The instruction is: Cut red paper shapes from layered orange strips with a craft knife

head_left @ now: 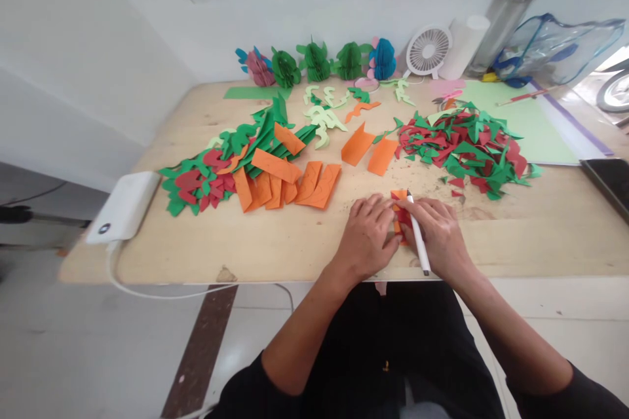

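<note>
Near the table's front edge, my left hand [368,236] rests with its fingers on an orange paper piece [400,195], which has a red piece on top of it. My right hand [437,232] presses on the same papers from the right and holds a white pen [419,239], its dark tip pointing away from me. The fingers of both hands partly cover the red and orange paper. Folded orange pieces [319,184] lie to the left, and two more orange pieces [382,156] lie just beyond my hands.
Green and red cut shapes [196,180] lie at left, a heap of red and green scraps [466,150] at right. Paper figures [314,62], a small fan [428,51] and a bottle [511,19] stand behind. A white power bank [125,206] and dark phone [607,180] flank the table.
</note>
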Demonstrator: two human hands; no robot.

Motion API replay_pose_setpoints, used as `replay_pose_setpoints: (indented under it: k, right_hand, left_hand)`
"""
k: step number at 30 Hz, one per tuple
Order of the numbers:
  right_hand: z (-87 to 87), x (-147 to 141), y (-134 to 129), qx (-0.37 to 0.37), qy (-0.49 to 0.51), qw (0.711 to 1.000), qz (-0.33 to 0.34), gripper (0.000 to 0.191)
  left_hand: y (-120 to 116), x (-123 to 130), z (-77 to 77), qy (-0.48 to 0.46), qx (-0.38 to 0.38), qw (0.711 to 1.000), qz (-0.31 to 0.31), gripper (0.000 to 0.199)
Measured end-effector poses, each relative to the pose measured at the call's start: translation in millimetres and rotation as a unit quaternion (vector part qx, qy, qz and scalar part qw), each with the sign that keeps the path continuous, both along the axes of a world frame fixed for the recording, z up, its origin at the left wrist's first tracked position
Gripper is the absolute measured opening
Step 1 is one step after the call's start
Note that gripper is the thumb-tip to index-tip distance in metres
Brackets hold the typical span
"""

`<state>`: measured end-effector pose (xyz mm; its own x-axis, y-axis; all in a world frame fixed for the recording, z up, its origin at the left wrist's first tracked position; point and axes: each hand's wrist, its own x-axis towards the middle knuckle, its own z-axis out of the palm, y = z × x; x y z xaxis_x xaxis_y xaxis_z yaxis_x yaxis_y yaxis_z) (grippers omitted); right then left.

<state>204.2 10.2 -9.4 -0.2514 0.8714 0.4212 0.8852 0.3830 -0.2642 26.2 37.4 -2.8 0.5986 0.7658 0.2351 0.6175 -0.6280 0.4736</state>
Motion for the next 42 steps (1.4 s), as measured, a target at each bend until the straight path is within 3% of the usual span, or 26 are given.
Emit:
replay_pose_setpoints:
  k: [6, 35, 42]
  right_hand:
    - [1.7, -2, 0, 0.002, 0.000, 1.000, -0.004, 0.047]
    - [2.4, -1, 0, -0.011, -0.007, 1.000, -0.005, 0.041]
    - [8.0, -1, 3, -0.046, 0.109, 0.992, -0.043, 0.031]
  left_hand:
    - [3, -1, 1.8, 0.008, 0.005, 1.000, -0.008, 0.033]
    - [12, -10, 1.6, 0.025, -0.024, 0.999, -0.034, 0.033]
    - [10, -10, 3.1, 0.048, -0.015, 0.998, -0.035, 0.033]
